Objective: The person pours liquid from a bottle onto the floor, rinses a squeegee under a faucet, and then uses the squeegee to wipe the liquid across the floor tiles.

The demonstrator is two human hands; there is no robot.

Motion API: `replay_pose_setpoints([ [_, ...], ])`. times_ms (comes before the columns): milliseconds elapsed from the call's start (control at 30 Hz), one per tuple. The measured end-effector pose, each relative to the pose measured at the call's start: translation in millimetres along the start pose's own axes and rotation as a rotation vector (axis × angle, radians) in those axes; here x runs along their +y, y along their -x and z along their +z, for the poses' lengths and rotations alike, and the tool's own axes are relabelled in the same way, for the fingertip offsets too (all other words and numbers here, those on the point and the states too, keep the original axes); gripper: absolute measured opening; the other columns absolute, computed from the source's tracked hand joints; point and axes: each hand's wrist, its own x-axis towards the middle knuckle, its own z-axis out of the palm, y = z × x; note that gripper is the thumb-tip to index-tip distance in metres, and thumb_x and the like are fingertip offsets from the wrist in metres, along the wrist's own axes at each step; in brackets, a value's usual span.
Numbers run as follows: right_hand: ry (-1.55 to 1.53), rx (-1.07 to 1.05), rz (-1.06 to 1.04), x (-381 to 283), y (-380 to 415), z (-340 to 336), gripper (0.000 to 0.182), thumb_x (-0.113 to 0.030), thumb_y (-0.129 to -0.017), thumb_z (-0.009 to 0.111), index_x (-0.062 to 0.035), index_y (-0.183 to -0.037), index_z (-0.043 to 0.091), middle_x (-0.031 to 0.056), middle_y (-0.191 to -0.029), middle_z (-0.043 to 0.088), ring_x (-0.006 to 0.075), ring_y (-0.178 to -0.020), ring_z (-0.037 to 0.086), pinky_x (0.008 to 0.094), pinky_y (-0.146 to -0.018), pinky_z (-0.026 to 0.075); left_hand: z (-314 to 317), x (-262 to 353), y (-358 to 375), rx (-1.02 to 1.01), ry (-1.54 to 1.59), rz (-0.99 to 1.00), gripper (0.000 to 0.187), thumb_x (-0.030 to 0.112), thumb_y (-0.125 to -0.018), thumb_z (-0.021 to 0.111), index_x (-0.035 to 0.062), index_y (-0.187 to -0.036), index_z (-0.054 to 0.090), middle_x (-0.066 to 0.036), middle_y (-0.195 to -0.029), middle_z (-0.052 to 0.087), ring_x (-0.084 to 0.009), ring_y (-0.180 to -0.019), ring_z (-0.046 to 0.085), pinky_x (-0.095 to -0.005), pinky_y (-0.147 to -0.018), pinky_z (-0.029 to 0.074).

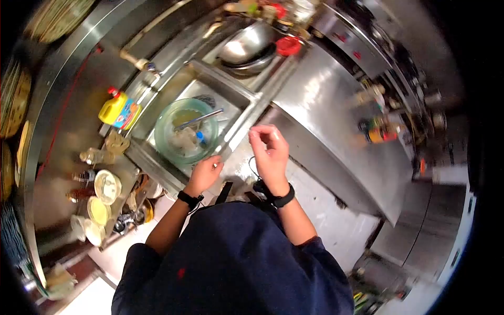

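Neither hand is holding anything big that I can see. The left hand rests on the front edge of the sink, with fingers curled over the metal rim. The right hand is lifted a little above the counter, and its fingers are bent close together, as if pinching something tiny. I cannot tell if there is anything between them.

At about ten o'clock from the left hand, a round green bowl sits down inside the sink. It has some pale, wet stuff in it, and a long metal tool lies across its top. Both hands are near the bowl but not touching it.

Farther away, at twelve o'clock, a big shiny metal bowl sits in the next part of the sink, with a red lid just beside it. At nine o'clock from the green bowl stands a yellow bottle. Small jars and cups crowd the shelf at eight o'clock.

I think the work in hand is washing or getting food ready in the green bowl, and the hands are taking a short break from it. The next move likely needs one hand to reach down to ten o'clock into the sink, gently, so the bowl does not tip or splash.
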Motion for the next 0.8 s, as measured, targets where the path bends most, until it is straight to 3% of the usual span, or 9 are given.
replay_pose_setpoints([
  [167, 0.008, -0.321, 0.036, 87, -47, 87, 0.009, -0.007, -0.091, 0.063, -0.0008, -0.097, 0.063, 0.0047, -0.088, 0.065, 0.0091, -0.074, 0.059, 0.0232, -0.068, 0.05, -38, -32, -9, 0.311, -0.025, -0.192, 0.031, 0.023, -0.087, 0.063, 0.0038, -0.112, 0.065, -0.017, -0.094, 0.069, -0.0295, -0.082, 0.068, -0.0369, -0.073, 0.052],
  [233, 0.085, -0.528, 0.103, 134, -61, 120, 0.015, -0.006, -0.086, 0.066, -0.0003, -0.099, 0.062, 0.0111, -0.092, 0.061, 0.0216, -0.08, 0.061, 0.0302, -0.071, 0.05, -48, -42, -13, 0.412, -0.049, -0.277, 0.03, 0.022, -0.087, 0.063, 0.0057, -0.112, 0.066, -0.017, -0.095, 0.069, -0.0297, -0.083, 0.067, -0.0373, -0.074, 0.053],
  [300, 0.154, -0.729, -0.064, 191, -71, 147, 0.022, -0.011, -0.084, 0.068, -0.0009, -0.102, 0.06, 0.0137, -0.1, 0.057, 0.0261, -0.086, 0.059, 0.0344, -0.077, 0.05, -58, -37, -17, 0.477, 0.018, -0.391, 0.03, 0.022, -0.088, 0.062, 0.0067, -0.114, 0.065, -0.016, -0.099, 0.069, -0.0303, -0.085, 0.067, -0.0374, -0.074, 0.052],
  [367, 0.069, -0.813, 0.06, 202, -95, 177, 0.022, -0.013, -0.085, 0.068, -0.0019, -0.103, 0.061, 0.0146, -0.1, 0.06, 0.0267, -0.085, 0.061, 0.035, -0.078, 0.05, -74, -29, -45, 0.611, 0.015, -0.387, 0.029, 0.021, -0.087, 0.062, 0.005, -0.111, 0.065, -0.016, -0.095, 0.068, -0.0327, -0.085, 0.066, -0.0399, -0.073, 0.053],
  [467, 0.076, -0.987, 0.104, 207, -144, 215, 0.023, -0.017, -0.086, 0.067, -0.0026, -0.104, 0.062, 0.0147, -0.099, 0.063, 0.026, -0.086, 0.064, 0.0357, -0.078, 0.051, -130, 21, -102, 0.75, -0.309, -0.169, 0.024, 0.018, -0.086, 0.064, 0.0004, -0.102, 0.066, -0.019, -0.092, 0.068, -0.0353, -0.082, 0.067, -0.0414, -0.069, 0.054],
  [500, 0.205, -0.996, -0.062, 216, -156, 230, 0.024, -0.022, -0.088, 0.066, -0.0026, -0.102, 0.062, 0.0141, -0.096, 0.066, 0.0263, -0.084, 0.066, 0.0369, -0.076, 0.052, -149, 38, -121, 0.806, -0.369, -0.142, 0.022, 0.019, -0.086, 0.064, 0.0014, -0.099, 0.067, -0.018, -0.088, 0.068, -0.0362, -0.081, 0.066, -0.0424, -0.068, 0.054],
  [633, 0.264, -1.016, -0.262, 220, -187, 244, 0.024, -0.025, -0.09, 0.064, -0.0022, -0.097, 0.063, 0.0142, -0.093, 0.066, 0.0284, -0.079, 0.067, 0.0383, -0.073, 0.053, -182, 51, -166, 0.722, -0.511, -0.276, 0.02, 0.023, -0.088, 0.061, 0.004, -0.092, 0.065, -0.017, -0.082, 0.067, -0.0368, -0.078, 0.065, -0.0445, -0.067, 0.053],
  [800, 0.219, -1.122, -0.064, 216, -197, 220, 0.026, -0.024, -0.09, 0.063, -0.0003, -0.101, 0.063, 0.016, -0.094, 0.068, 0.0278, -0.082, 0.068, 0.0369, -0.072, 0.053, -181, 41, -199, 0.646, -0.506, -0.325, 0.022, 0.027, -0.091, 0.058, 0.0064, -0.087, 0.065, -0.017, -0.081, 0.066, -0.0383, -0.076, 0.064, -0.0463, -0.065, 0.052],
])
